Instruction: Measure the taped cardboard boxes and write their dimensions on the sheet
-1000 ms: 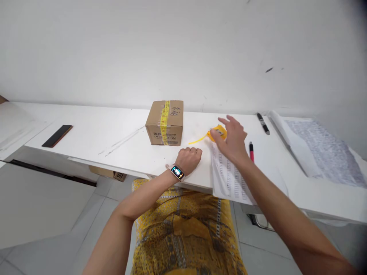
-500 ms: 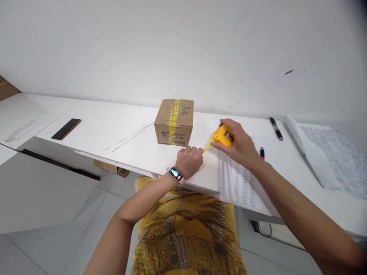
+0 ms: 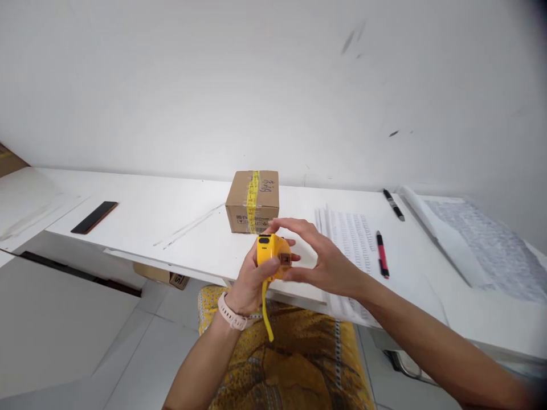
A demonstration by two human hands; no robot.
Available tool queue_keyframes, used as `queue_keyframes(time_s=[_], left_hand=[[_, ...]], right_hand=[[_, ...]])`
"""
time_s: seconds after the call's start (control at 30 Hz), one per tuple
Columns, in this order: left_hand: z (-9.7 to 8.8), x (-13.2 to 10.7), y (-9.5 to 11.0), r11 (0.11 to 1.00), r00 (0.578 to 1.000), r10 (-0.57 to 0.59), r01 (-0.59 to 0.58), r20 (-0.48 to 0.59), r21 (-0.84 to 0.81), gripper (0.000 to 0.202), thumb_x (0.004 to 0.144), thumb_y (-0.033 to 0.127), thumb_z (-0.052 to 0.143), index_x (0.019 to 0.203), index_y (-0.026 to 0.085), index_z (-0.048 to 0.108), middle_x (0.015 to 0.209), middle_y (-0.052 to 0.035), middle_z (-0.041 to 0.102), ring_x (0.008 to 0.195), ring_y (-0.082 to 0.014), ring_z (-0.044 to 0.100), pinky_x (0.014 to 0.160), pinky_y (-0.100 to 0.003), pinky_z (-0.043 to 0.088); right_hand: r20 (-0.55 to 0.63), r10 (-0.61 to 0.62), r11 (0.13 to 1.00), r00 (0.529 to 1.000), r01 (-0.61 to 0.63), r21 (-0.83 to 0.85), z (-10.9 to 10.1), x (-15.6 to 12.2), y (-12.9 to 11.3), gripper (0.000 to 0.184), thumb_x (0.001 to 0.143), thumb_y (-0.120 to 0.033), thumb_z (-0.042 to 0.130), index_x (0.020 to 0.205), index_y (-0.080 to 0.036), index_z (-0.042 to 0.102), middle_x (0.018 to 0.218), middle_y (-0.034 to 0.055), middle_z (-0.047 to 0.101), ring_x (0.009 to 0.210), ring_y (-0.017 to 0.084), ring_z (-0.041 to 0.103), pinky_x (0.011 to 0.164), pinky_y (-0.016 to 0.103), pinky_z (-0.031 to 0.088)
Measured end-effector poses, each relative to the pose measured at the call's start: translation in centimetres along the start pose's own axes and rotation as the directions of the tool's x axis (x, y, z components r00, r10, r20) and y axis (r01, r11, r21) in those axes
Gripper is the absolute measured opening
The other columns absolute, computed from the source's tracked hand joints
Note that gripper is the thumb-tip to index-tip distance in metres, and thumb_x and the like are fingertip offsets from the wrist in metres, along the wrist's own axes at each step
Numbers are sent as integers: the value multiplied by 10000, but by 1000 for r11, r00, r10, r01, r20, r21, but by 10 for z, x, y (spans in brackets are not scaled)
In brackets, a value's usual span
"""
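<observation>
A yellow tape measure (image 3: 272, 250) sits in my left hand (image 3: 247, 282), thumb pressed on its near side. A short length of yellow blade (image 3: 265, 313) hangs down from the case. My right hand (image 3: 327, 259) curves around the case's right side, its thumb and fingers spread apart. Whether its fingertips touch the case I cannot tell. Just behind both hands a small cardboard box (image 3: 268, 196) stands on the white table, closed with yellow printed tape and marked with handwriting.
Printed sheets (image 3: 348, 233) lie right of the hands, with a red and black pen (image 3: 382, 254) on them. Further right are a black marker (image 3: 393, 205) and a stack of papers (image 3: 482, 245). A flat black bar (image 3: 94, 217) lies at left on the table (image 3: 141, 199).
The tape measure has passed from my right hand into my left and come closer to me, left of where it was. My left hand has let go of the blade end, which now dangles.
</observation>
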State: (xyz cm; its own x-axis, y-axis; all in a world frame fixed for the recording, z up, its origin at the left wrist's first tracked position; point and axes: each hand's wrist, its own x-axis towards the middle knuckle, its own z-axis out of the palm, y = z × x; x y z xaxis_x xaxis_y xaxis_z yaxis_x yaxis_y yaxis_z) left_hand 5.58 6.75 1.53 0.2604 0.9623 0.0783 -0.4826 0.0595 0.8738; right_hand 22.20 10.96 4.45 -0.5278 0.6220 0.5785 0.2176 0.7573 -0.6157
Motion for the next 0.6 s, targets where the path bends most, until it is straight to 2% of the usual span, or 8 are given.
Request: queue_keyframes(time_s=[0.1,0.2,0.3,0.37,0.47,0.53,0.6], left_hand=[[-8,-3,6,957,983,138,-102,-117,270,681,725,357,825,1308,233,497,1210,-97,622,954,-216,646,793,-318,528],[-10,-3,4,853,940,282,-156,-189,498,651,725,283,816,1289,237,495,1181,-93,616,939,-206,624,765,-299,508],[-7,-5,3,794,879,375,-140,-295,592,643,699,242,820,1266,227,519,1177,-98,596,877,-194,605,727,-296,497],[-4,-10,7,859,902,292,-100,-319,502,643,697,231,818,1266,234,519,1148,-78,601,839,-176,593,690,-276,490],[0,-22,12,989,971,64,-30,-231,147,602,734,239,800,1275,217,538,1152,-67,619,946,-183,601,775,-268,499],[2,-33,10,993,989,-48,33,-138,-114,534,755,264,793,1242,185,589,1155,-83,639,1030,-210,608,859,-292,495],[5,-45,2,942,989,-138,118,-44,-313,487,747,311,804,1181,170,635,1102,-94,670,1041,-251,633,893,-338,495]], right_hand=[[-19,12,999,1000,-11,50,0,7,0,340,943,-390,585,1266,-286,601,1180,79,669,1107,232,615,951,427,505],[0,1,999,1000,-1,33,6,13,0,269,940,-364,598,1174,-247,660,1072,84,665,997,205,625,874,371,519],[-20,-45,999,999,45,2,13,18,0,231,958,-329,571,1121,-221,692,979,83,632,857,171,611,753,322,518],[-10,-96,995,995,96,39,14,21,0,224,964,-304,561,1109,-210,703,949,79,612,792,152,588,696,297,505],[79,-124,978,989,109,178,9,23,-3,213,963,-288,563,1084,-212,721,912,69,611,772,140,566,664,272,489],[168,-98,958,981,48,283,3,23,-6,214,962,-298,568,1044,-206,742,874,63,615,777,136,571,665,261,487],[254,-73,915,965,-36,401,0,20,-10,226,952,-315,586,1013,-186,761,852,64,620,764,128,588,659,247,492]])
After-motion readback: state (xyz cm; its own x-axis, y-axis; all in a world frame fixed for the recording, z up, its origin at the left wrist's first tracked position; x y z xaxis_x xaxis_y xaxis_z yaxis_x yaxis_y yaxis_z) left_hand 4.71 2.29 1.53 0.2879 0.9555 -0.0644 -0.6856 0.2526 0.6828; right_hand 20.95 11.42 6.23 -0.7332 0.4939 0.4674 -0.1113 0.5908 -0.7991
